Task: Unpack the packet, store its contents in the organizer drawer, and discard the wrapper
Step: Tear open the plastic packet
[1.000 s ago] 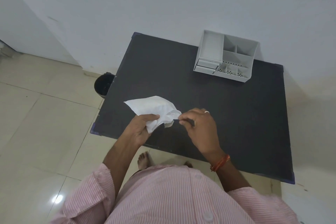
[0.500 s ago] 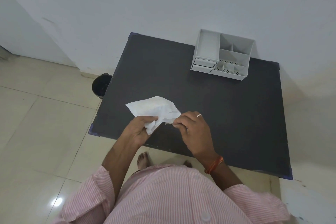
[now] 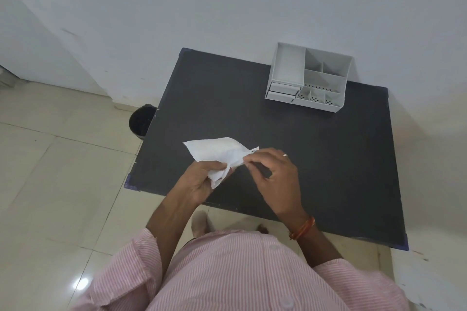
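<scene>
I hold a crumpled white paper packet [image 3: 214,150] above the near left part of the black table [image 3: 316,159]. My left hand [image 3: 199,182] grips its lower crumpled corner. My right hand [image 3: 275,174] pinches the packet's right end with thumb and fingertips. Whether anything dark lies under those fingers I cannot tell. The grey organizer [image 3: 288,65] stands at the table's far right against the wall, its small drawers [image 3: 281,91] at its front left looking closed.
A black waste bin [image 3: 141,121] stands on the tiled floor beside the table's left edge. A white wall runs behind the table. My feet show under the near edge.
My right hand's fingertips have closed in on the packet's right end. The packet has flattened out a little toward the left. My left hand keeps its grip.
</scene>
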